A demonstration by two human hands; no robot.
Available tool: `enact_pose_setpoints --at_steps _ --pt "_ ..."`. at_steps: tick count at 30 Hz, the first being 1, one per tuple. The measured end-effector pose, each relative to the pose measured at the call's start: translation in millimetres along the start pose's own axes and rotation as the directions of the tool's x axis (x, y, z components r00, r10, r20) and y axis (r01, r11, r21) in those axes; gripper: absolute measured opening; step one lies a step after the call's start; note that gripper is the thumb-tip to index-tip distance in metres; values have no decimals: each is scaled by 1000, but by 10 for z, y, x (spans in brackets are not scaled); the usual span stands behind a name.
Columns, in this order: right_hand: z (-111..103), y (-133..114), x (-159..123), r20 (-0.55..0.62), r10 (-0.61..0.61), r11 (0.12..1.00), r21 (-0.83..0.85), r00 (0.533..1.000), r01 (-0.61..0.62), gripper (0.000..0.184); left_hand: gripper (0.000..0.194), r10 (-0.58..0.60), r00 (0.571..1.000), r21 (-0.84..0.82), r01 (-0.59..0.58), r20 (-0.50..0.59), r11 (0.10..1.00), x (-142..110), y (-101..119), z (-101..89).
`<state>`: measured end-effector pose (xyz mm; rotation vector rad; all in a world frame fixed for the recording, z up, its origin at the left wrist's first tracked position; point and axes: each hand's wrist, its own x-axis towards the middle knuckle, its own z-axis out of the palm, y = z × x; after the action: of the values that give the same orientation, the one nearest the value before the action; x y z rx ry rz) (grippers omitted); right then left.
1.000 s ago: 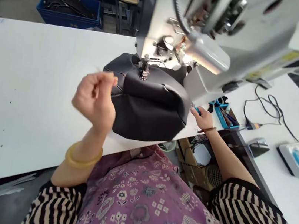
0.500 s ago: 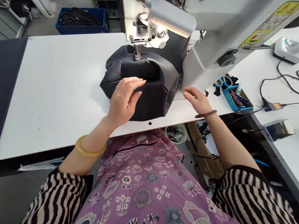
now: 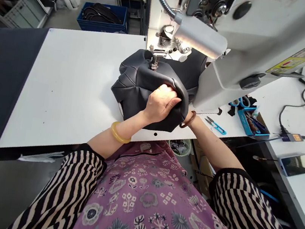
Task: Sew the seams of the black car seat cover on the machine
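Observation:
A black leather-like sewn cover lies bunched on the sewing machine bed, under the presser foot. My left hand has its fingers curled over the cover's raised folded edge, gripping it, with the thumb at the side. Only the wrist side of my right hand shows at the cover's right end. Its fingers are hidden behind the material. Blue-handled thread snips rest on the table to the right of that wrist.
The sewing machine rises behind the cover, with a lit lamp near the needle. An open blue box of tools stands at right. Farther off are a blue crate on the floor and cables.
My left hand has gone from hovering open at the cover to gripping its edge. My right hand has moved left behind the cover. Thread snips now show on the table, and the view has shifted.

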<state>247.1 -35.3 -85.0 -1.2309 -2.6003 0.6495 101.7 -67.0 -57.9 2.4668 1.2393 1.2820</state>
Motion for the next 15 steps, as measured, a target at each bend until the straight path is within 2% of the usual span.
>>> enact_pose_setpoints --at_steps 2,4,7,10,12,15 --pt "22 33 -13 7 19 999 47 1000 -19 45 77 -8 998 -18 9 54 1000 -1 23 -2" --pt "-9 77 -57 -34 34 994 105 999 -31 50 76 -9 994 -55 15 112 998 -42 22 -136" --pt "-148 173 -188 -88 82 977 205 993 -63 62 69 -28 972 -148 64 233 987 -184 -53 -531" --pt "-306 235 -316 -80 125 966 239 989 -103 69 62 -135 939 -216 210 317 954 -341 -178 -898" --pt "-415 227 -376 -31 111 969 227 993 -101 68 61 -167 912 -221 262 374 939 -380 -247 -1021" --pt "-654 137 -450 84 55 975 209 995 -71 54 68 -72 829 -173 200 554 964 -311 -290 -1056"
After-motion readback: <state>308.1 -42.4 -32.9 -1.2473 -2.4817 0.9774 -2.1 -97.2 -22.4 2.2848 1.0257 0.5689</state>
